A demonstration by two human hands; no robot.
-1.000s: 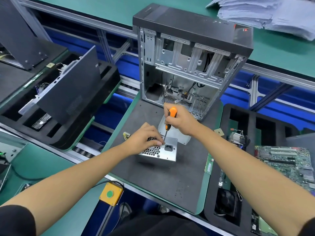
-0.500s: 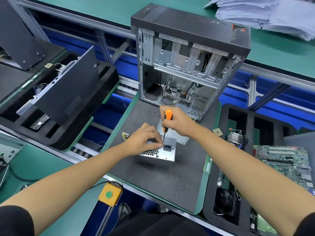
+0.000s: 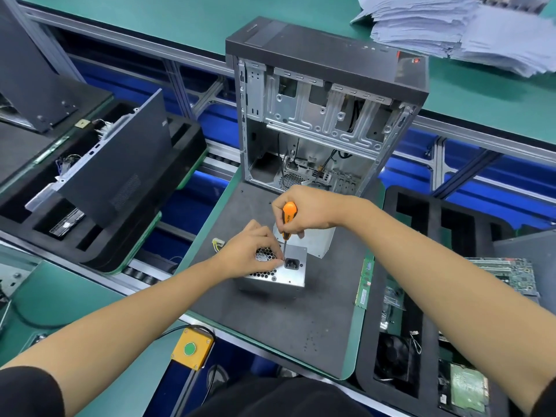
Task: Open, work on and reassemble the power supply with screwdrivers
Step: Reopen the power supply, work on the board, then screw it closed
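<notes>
Assembly bench with green tables and a dark grey mat (image 3: 270, 326) in the middle; the power supply (image 3: 278, 270) is sitting on that mat, socket face up, just in front of an open computer case (image 3: 325, 121). Compared with a second ago, the screwdriver (image 3: 287, 224) is standing steeper and its tip is now sitting right beside the black power socket (image 3: 291, 263), so a screw on that face is probably being worked, an early opening step by my guess. The right hand (image 3: 307, 212) is curling its fingers round the orange handle. The left hand (image 3: 251, 254) is lying over the vent grille, fingertips bunched at the shaft near the tip, looking like they are steadying it; the screw itself is hidden. Behind the unit a loose metal cover (image 3: 319, 242) is lying close. Foam trays (image 3: 400, 296) with boards are flanking the mat, a yellow button box (image 3: 192, 349) is sitting near the front edge, and a paper stack (image 3: 451, 28) lies far back. The left fingers are crowding the tip and could slip.
</notes>
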